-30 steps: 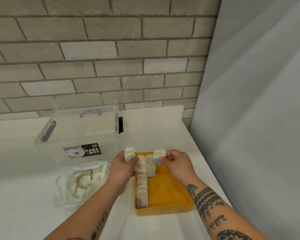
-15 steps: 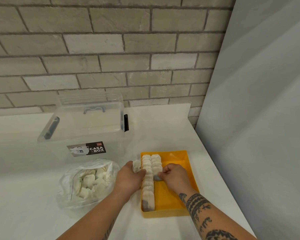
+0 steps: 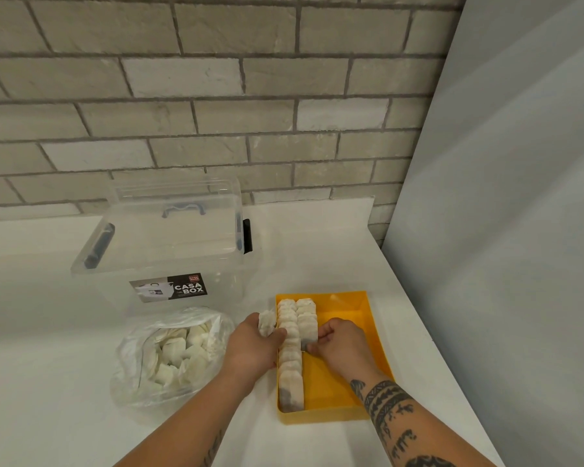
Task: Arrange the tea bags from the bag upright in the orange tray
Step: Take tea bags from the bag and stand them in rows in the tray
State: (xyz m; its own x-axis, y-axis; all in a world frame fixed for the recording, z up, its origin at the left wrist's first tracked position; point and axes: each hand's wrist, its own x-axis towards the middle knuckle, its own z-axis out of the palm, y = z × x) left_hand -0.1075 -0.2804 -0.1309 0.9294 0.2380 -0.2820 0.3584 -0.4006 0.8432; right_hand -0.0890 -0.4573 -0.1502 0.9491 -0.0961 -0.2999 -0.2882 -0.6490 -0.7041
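Both hands are sitting lower than a second ago, down at the orange tray (image 3: 343, 385) in the lower centre of the frame. I am watching the right hand (image 3: 344, 347) pinching a tea bag (image 3: 310, 332) upright at the near end of the short second row (image 3: 306, 310), while the left hand (image 3: 252, 348) is gripping a spare tea bag (image 3: 267, 323) just outside the tray's left wall. The plastic bag (image 3: 169, 357) is lying at lower left.

Clear box (image 3: 230, 281) stood on white counter (image 3: 31, 332), lid (image 3: 169, 230) shut, dark latches (image 3: 247, 236) on both ends, CASA BOX label (image 3: 171, 288) in front. Brick wall (image 3: 216, 96) behind; grey panel (image 3: 520, 230), maybe a partition, at right.
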